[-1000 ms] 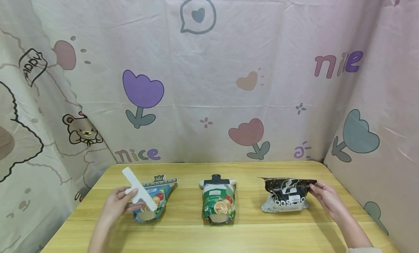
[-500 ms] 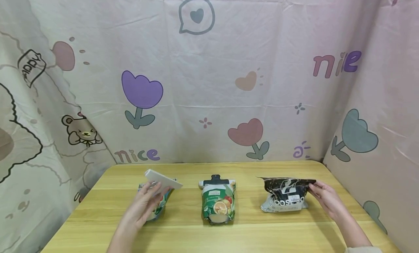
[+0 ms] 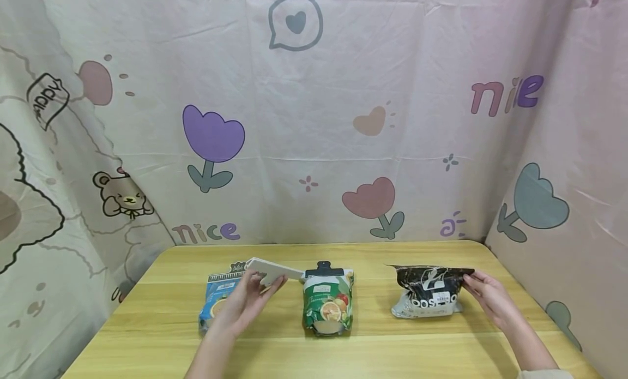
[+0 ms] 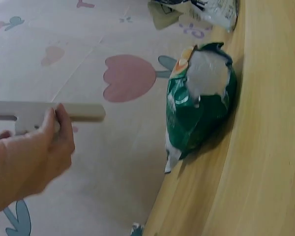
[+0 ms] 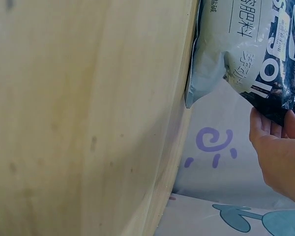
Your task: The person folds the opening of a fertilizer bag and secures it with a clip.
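In my left hand (image 3: 240, 308) is a white bag clip (image 3: 277, 271), pinched between thumb and fingers above the table, its far end close to the top of the green bag. The left wrist view shows the same clip (image 4: 83, 110) as a long bar with a squared handle part. My right hand (image 3: 493, 300) pinches the upper right corner of a black and white bag (image 3: 432, 294), which rests on the table at the right. Seen from the right wrist, thumb and fingers grip the dark top edge of that bag (image 5: 255, 54).
A green bag (image 3: 326, 305) with fruit pictures stands mid-table, a black clip (image 3: 324, 271) across its top. To the left, a blue bag (image 3: 212, 305) with a patterned clip (image 3: 228, 276) is partly behind my left hand. A printed curtain (image 3: 314, 122) hangs behind the wooden table (image 3: 392, 352).
My left hand has carried the white clip rightward from in front of the blue bag to near the green bag, turning it on the way. The right hand and its bag have stayed put.
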Motion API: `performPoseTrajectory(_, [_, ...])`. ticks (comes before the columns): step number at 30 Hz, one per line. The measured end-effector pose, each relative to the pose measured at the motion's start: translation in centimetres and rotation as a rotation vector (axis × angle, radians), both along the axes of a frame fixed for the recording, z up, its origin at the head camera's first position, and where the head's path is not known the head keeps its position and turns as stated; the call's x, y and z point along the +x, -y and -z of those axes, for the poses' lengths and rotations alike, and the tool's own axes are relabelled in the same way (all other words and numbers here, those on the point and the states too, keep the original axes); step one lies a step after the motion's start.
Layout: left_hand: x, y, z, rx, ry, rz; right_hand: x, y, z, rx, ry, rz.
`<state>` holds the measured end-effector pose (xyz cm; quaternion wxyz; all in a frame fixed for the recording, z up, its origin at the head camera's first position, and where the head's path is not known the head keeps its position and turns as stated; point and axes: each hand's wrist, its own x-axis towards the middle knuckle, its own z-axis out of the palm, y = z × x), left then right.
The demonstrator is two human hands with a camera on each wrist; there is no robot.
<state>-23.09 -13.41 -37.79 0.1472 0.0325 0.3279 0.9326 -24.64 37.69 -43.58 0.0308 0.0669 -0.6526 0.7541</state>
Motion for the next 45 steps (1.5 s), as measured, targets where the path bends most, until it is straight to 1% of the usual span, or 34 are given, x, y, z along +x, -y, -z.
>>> performPoseTrajectory(2, [-0.2, -0.5, 0.1, -0.048, -0.003, 0.015, 0.0, 0.0, 0.0, -0.004, -0.001, -0.003])
performPoseTrajectory(7, [-0.6, -1.8, 0.0, -0.176, -0.062, 0.081, 0.0, -0.1, 0.1, -0.020, 0.001, -0.008])
performPoseTrajectory(12, [-1.1, -3.1, -0.4, -0.300, -0.073, 0.070, 0.1, -0.2, 0.1, -0.035, -0.004, -0.013])
performPoseTrajectory(15, [-1.4, -3.7, -0.8, -0.356, -0.092, 0.065, 0.2, -0.2, 0.1, -0.042, -0.007, -0.019])
performPoseTrajectory(17, [-1.6, -4.1, -1.0, -0.372, -0.105, 0.063, 0.2, -0.2, 0.1, -0.039, -0.007, -0.020])
performPoseTrajectory(21, [-2.0, -5.0, -1.5, -0.384, -0.147, 0.090, 0.1, -0.2, 0.1, -0.029, -0.004, -0.019])
performPoseTrajectory(24, [-2.3, -5.6, -1.8, -0.397, -0.143, 0.117, 0.0, -0.2, 0.1, -0.031, 0.000, -0.017])
performPoseTrajectory(28, [-2.8, -6.6, -2.1, -0.457, -0.141, 0.165, 0.0, -0.3, 0.0, -0.021, 0.008, -0.017])
performPoseTrajectory(30, [-3.0, -7.2, -2.2, -0.526, -0.183, 0.187, 0.0, -0.3, 0.0, -0.014, 0.012, -0.017])
performPoseTrajectory(32, [-3.3, -7.8, -2.3, -0.613, -0.233, 0.197, 0.0, -0.3, 0.0, -0.013, 0.012, -0.017])
performPoseTrajectory(36, [-3.8, -9.1, -2.7, -0.865, -0.370, 0.181, 0.0, -0.3, 0.0, -0.008, 0.006, -0.014])
performPoseTrajectory(40, [-4.0, -10.3, -3.5, -1.098, -0.534, 0.122, -0.1, -0.4, 0.0, 0.010, 0.011, 0.001])
performPoseTrajectory(43, [-4.0, -11.1, -4.1, -1.219, -0.649, 0.070, -0.2, -0.3, 0.0, 0.025, 0.024, 0.009])
performPoseTrajectory(45, [-4.0, -11.6, -4.5, -1.302, -0.702, 0.024, -0.2, -0.3, 0.0, 0.034, 0.024, 0.009])
